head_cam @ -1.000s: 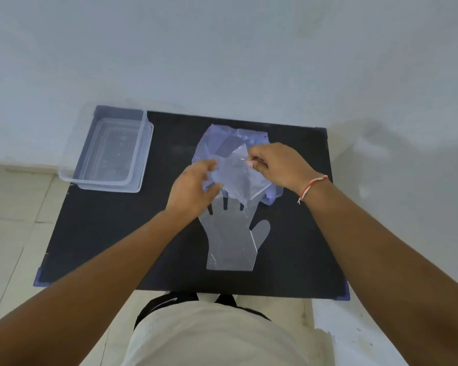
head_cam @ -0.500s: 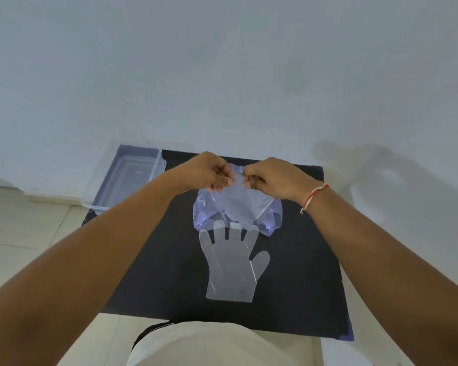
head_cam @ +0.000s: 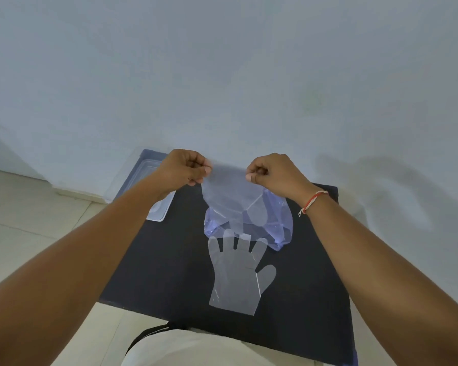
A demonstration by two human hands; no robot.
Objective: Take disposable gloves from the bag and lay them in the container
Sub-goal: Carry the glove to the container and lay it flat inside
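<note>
Both hands have risen and drawn apart since the earlier frame, pulling the held glove clear of the bag and stretching its cuff taut. The left hand is closed, pinching one corner of the cuff; the right hand is closed on the other corner, and the glove's fingers hang down over the bag's mouth. A second glove lies flat near the middle of the black board, fingertips touching the bag. The container sits at the board's far left corner. I judge the film could cling to itself or snag the bag and drag it along. Most of the container is hidden by the left forearm, so I cannot tell its contents; the bag's contents are also unclear.
</note>
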